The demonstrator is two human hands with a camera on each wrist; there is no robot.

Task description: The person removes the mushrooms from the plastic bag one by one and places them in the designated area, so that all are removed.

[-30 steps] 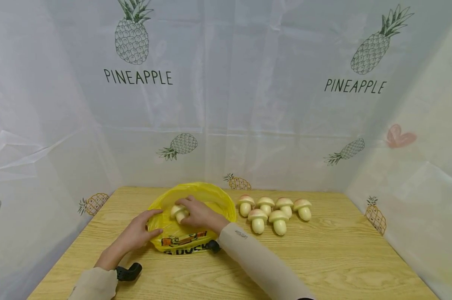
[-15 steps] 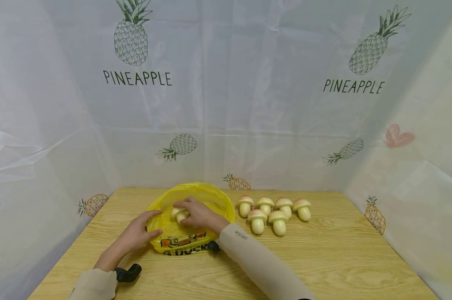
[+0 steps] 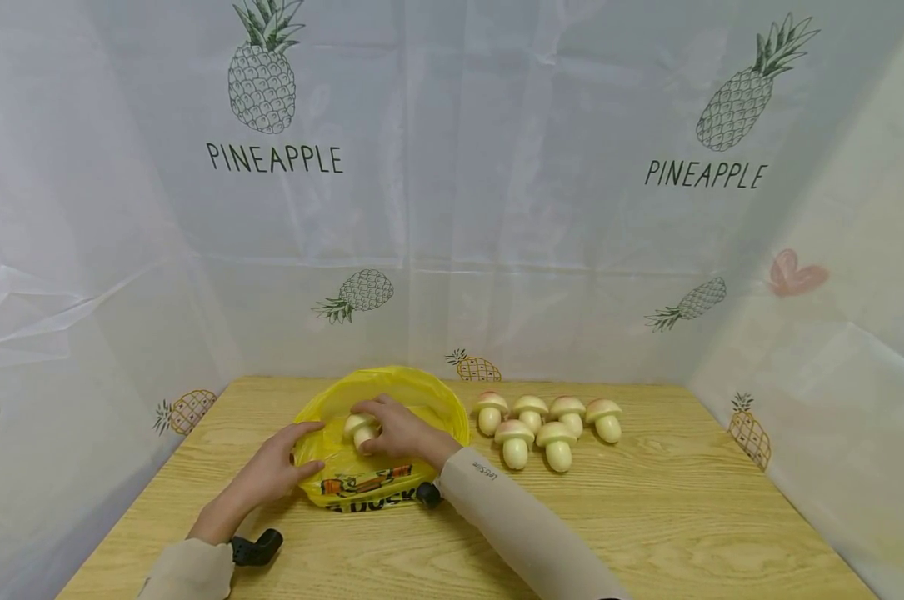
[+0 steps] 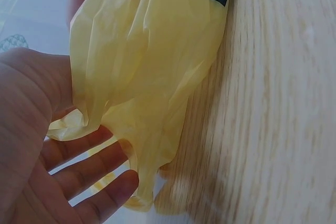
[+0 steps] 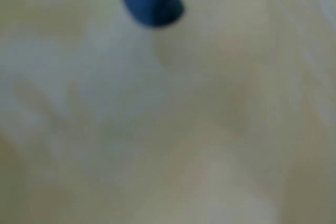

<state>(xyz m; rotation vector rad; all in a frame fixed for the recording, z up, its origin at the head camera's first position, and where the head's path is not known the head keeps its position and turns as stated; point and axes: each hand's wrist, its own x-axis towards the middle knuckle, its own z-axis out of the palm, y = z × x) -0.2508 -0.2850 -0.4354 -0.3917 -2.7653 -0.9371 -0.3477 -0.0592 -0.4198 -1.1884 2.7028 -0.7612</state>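
A yellow plastic bag (image 3: 442, 408) with printed orange and black marks lies with its mouth spread wide on the left part of the table. My left hand (image 3: 267, 467) holds the bag's left rim, thumb and fingers hooked at its edge. In the left wrist view, the thin yellow plastic (image 4: 152, 66) passes between the thumb and the fingers of the left hand (image 4: 58, 150). Inside the bag's mouth, my right hand (image 3: 402, 433) grips a pale mushroom (image 3: 359, 432) between thumb and fingers. The right wrist view is a pale blur that hides the right hand.
Several more pale mushrooms with pinkish caps, such as the nearest one (image 3: 559, 446), stand close together right of the bag on the wooden table (image 3: 684, 500). White sheeting (image 3: 534, 208) printed with pineapples rises behind the table and along both sides.
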